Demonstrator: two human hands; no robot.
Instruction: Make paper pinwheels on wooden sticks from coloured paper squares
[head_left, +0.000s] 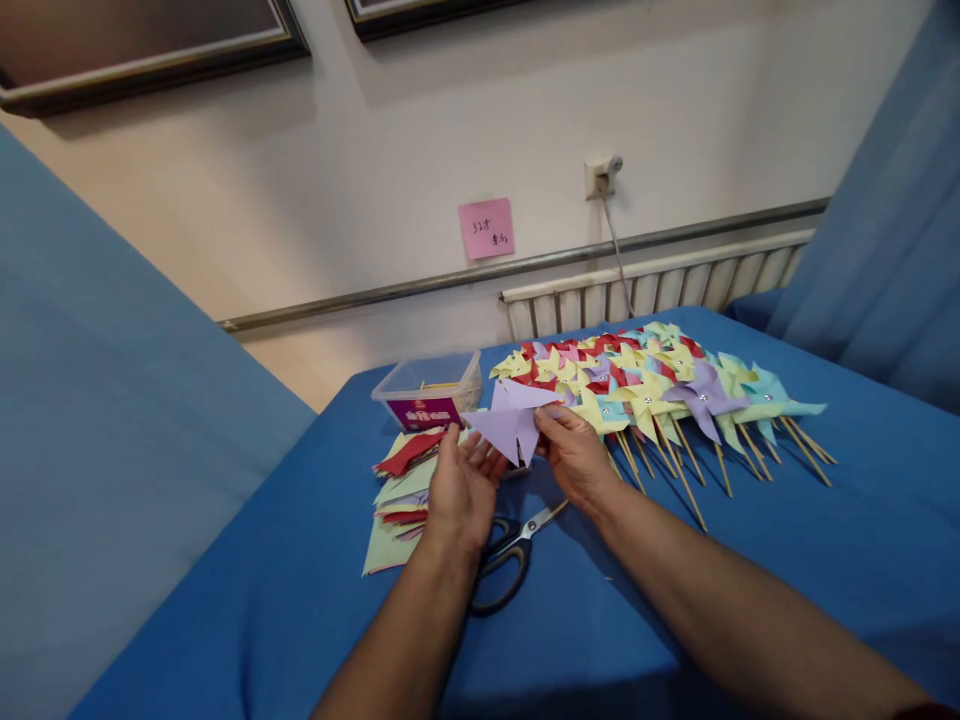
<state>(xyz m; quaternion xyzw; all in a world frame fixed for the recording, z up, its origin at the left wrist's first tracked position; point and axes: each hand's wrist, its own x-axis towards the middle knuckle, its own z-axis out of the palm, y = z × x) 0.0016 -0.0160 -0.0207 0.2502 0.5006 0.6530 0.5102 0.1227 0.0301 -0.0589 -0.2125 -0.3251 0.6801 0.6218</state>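
A purple paper square (508, 415), cut in from its corners, is held up over the table. My right hand (576, 452) pinches its right edge between thumb and fingers. Just below and left of the paper, my left hand (465, 490) is palm up with its fingers spread, close under the sheet; whether they touch it I cannot tell. Black-handled scissors (504, 560) lie on the blue cloth beneath my hands, partly behind my left wrist. Left of that hand are stacks of coloured paper (397, 500), red and pale green among them.
Many finished paper pinwheels (660, 385) on wooden sticks are heaped at the right back of the blue-covered table (585, 640). A clear plastic box (427, 390) with sticks inside stands at the back left. Behind are a radiator (652, 280) and a wall socket (600, 180).
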